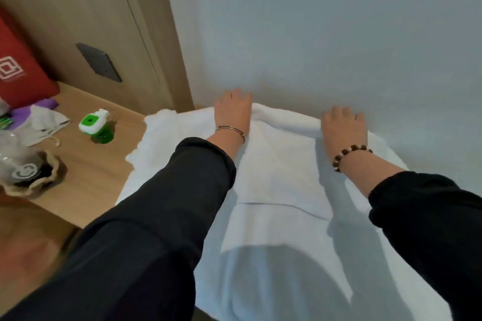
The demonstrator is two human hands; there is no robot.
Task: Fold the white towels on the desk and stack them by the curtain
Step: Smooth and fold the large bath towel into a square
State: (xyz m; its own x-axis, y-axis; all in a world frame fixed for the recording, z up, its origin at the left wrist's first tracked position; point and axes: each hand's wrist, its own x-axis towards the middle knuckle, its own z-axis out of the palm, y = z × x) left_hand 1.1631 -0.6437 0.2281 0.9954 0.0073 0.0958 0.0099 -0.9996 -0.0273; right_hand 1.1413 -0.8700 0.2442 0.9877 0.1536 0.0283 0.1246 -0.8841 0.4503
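In the head view, the white towel (281, 164) is lying spread over the right end of the wooden tabletop (86, 172), its far edge bunching against the pale wall (313, 21) and its near part hanging toward the person, with a smaller folded layer already sitting on top. The left hand (233, 112) and the right hand (344, 125) are reaching out side by side to that far edge, well apart. Each grip appears to be closing on the cloth, with the fingers curling down over the raised ridge and the tips hidden behind it. Holding it at two spaced points is probably keeping the edge straight so it can be drawn back over the rest for the next fold. Folding looks only partly done, and no finished stack is showing. To the left, the tabletop is carrying a green and white bottle (94, 125), a crumpled white cloth (47, 122), a woven holder (34, 177) and a red bag (20, 73), all clear of the towel. Behind them a wooden panel (78, 8) with a dark switch plate (99, 62) is rising beside the wall. No curtain is showing.
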